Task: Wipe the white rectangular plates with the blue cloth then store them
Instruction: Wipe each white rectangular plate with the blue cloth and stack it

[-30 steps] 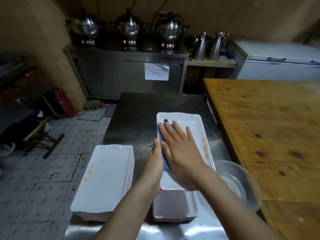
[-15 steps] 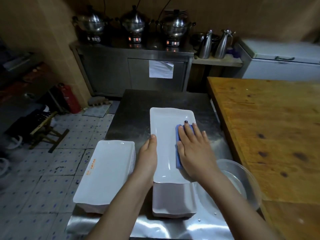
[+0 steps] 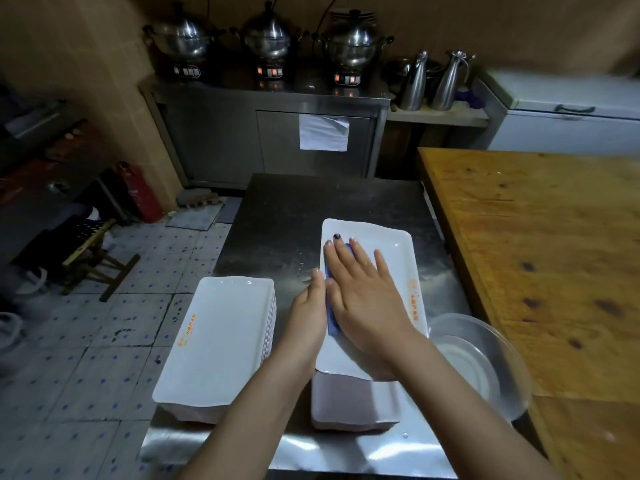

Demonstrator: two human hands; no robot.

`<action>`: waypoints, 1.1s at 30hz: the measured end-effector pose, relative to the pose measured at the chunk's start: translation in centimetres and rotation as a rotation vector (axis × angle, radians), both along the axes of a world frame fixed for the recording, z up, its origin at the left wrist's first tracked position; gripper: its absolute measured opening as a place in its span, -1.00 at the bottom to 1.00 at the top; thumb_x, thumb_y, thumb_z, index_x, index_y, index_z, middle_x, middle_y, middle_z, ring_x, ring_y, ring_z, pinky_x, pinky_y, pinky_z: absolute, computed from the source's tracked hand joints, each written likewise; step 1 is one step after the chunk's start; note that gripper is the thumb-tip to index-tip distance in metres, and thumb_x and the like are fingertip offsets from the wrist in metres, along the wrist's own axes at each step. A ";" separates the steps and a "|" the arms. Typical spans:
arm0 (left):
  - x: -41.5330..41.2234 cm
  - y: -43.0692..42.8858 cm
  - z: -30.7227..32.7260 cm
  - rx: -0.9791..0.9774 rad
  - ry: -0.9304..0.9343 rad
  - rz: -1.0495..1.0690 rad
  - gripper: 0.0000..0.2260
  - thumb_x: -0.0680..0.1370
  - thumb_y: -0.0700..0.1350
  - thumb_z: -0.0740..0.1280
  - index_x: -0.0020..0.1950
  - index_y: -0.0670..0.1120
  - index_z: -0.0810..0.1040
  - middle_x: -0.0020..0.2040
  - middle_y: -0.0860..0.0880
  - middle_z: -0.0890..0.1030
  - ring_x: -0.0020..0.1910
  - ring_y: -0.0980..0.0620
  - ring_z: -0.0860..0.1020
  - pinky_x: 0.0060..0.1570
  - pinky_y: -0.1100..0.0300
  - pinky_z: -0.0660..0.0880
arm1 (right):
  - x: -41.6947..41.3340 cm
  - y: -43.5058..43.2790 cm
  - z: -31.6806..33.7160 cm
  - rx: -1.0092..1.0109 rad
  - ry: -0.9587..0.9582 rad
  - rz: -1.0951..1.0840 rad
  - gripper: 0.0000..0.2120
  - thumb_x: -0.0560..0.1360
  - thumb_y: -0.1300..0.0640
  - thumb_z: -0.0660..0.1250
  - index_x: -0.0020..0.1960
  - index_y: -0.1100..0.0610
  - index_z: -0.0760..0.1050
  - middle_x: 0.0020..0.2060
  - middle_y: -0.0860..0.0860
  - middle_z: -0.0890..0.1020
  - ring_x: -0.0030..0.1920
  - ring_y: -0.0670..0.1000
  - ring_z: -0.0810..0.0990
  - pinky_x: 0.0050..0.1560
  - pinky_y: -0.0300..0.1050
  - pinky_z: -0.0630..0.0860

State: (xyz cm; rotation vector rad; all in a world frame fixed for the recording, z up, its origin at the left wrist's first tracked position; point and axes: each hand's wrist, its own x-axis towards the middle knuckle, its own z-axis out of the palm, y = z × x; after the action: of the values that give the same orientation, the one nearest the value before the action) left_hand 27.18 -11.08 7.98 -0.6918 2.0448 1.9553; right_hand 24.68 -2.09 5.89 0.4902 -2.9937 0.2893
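While a red fire tank [image 3: 140, 194] and a small wooden stool [image 3: 91, 258] stand on the tiled floor [image 3: 86, 341] far to the left, the plates sit on a shiny steel counter [image 3: 294, 216]. On the left side of this counter is a neat pile of white plates [image 3: 221, 334] with orange marks near one edge. No hand touches this pile.

Next comes the left hand [image 3: 311, 306]. It lies along the left rim of the top plate [image 3: 396, 252], with the thumb pointing away from the person. Only the thumb side shows, so I cannot tell if the other fingers curl under the rim.

Just to the right of that hand, a strip of the blue cloth [image 3: 333, 318] peeks out. The cloth lies on the left half of the top plate. The right hand [image 3: 363, 299] is pressed flat on top of the cloth and hides most of it. Its fingers [image 3: 356, 258] are straight and spread a little, and one nail is painted dark. A bit more blue shows between two of them.

The near end of the top plate lies on a second pile of plates [image 3: 353, 400]. To the right, a clear bowl [image 3: 485, 358] sits just beside the plate. A big wooden table [image 3: 554, 254] fills the far right.
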 end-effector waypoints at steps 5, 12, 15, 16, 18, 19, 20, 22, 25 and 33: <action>0.0 -0.5 -0.3 0.077 0.002 0.014 -0.63 0.60 0.21 0.00 0.05 0.03 0.49 -0.15 -0.04 0.61 -0.21 -0.01 0.60 -0.30 0.22 0.52 | -3.2 1.5 0.8 0.075 -0.024 -0.209 -0.49 0.64 -0.01 -0.25 0.55 0.08 -0.16 0.55 -0.01 -0.08 0.53 0.02 -0.21 0.47 0.04 -0.29; -0.5 -1.0 0.7 0.165 0.085 0.127 -0.65 0.64 0.09 0.04 0.16 -0.05 0.53 -0.03 -0.02 0.61 -0.12 0.05 0.57 -0.21 0.27 0.51 | 2.4 -2.3 0.3 -0.160 -0.088 -0.017 -0.25 0.38 -0.09 -0.45 0.55 0.11 -0.19 0.54 0.01 -0.15 0.53 0.02 -0.22 0.46 -0.08 -0.24; -0.7 -1.9 1.3 0.175 0.076 0.127 -0.68 0.64 0.10 0.04 0.04 -0.03 0.51 -0.19 0.02 0.58 -0.23 0.09 0.55 -0.35 0.28 0.50 | 3.7 -2.2 0.1 -0.134 -0.072 0.052 -0.25 0.39 -0.09 -0.41 0.55 0.07 -0.12 0.55 -0.04 -0.07 0.54 0.00 -0.16 0.40 -0.09 -0.31; -0.9 -2.3 1.3 0.138 0.086 0.129 -0.67 0.63 0.12 0.04 0.07 -0.04 0.50 -0.19 0.01 0.57 -0.24 0.07 0.55 -0.36 0.24 0.48 | 3.7 -1.7 0.0 -0.074 -0.014 0.047 -0.26 0.41 -0.08 -0.37 0.55 0.09 -0.02 0.54 -0.02 0.02 0.54 0.04 -0.06 0.40 -0.04 -0.26; -1.1 -2.9 1.5 0.105 0.092 0.114 -0.65 0.63 0.14 0.04 0.13 -0.04 0.49 -0.17 -0.01 0.58 -0.25 0.04 0.56 -0.39 0.23 0.45 | 3.0 -0.2 -0.1 0.010 0.050 -0.041 -0.32 0.47 -0.07 -0.33 0.54 0.11 0.05 0.53 0.00 0.09 0.53 0.09 0.01 0.40 0.02 -0.20; -1.1 -3.1 1.5 0.098 0.087 0.091 -0.65 0.62 0.15 0.03 0.14 -0.02 0.49 -0.15 -0.02 0.59 -0.23 0.02 0.57 -0.40 0.24 0.45 | 2.1 0.7 0.0 0.049 0.036 -0.093 -0.35 0.50 -0.06 -0.34 0.55 0.09 -0.03 0.54 -0.01 0.02 0.54 0.07 -0.07 0.41 0.03 -0.25; -1.0 -3.2 1.6 0.096 0.079 0.068 -0.65 0.62 0.16 0.03 0.12 -0.01 0.49 -0.12 -0.04 0.60 -0.21 0.01 0.58 -0.39 0.23 0.47 | 1.0 1.5 0.2 0.073 0.006 -0.145 -0.41 0.56 -0.05 -0.33 0.56 0.07 -0.10 0.55 -0.03 -0.06 0.54 0.05 -0.16 0.43 0.04 -0.29; -0.5 -3.2 1.6 0.095 0.065 0.028 -0.68 0.61 0.16 0.04 0.05 0.03 0.50 -0.10 -0.03 0.61 -0.18 0.00 0.59 -0.36 0.23 0.49 | -1.2 2.6 1.1 0.071 -0.011 -0.228 -0.49 0.63 -0.02 -0.22 0.55 0.06 -0.12 0.55 -0.04 -0.11 0.53 0.03 -0.22 0.46 0.09 -0.27; -0.3 -3.2 1.7 0.086 0.053 0.025 -0.71 0.60 0.17 0.06 0.00 0.05 0.49 -0.09 -0.04 0.61 -0.17 -0.01 0.60 -0.35 0.23 0.50 | -1.8 2.5 1.5 -0.002 -0.018 -0.261 -0.49 0.64 -0.03 -0.17 0.55 0.07 -0.13 0.55 -0.02 -0.12 0.53 0.04 -0.25 0.47 0.07 -0.26; 0.0 -3.6 1.1 0.078 -0.025 0.096 -0.66 0.62 0.16 0.04 0.13 -0.01 0.47 -0.17 -0.01 0.58 -0.26 0.04 0.57 -0.53 0.30 0.46 | 1.1 1.5 -0.2 -0.061 -0.198 -0.115 -0.53 0.65 0.00 -0.18 0.55 -0.03 -0.10 0.54 -0.09 -0.12 0.53 -0.04 -0.22 0.46 0.04 -0.29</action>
State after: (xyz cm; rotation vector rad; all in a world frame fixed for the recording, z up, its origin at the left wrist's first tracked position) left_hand 27.16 -14.65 9.10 -0.8064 1.9428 2.0559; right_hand 25.78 -0.63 5.70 0.2985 -3.1765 0.4417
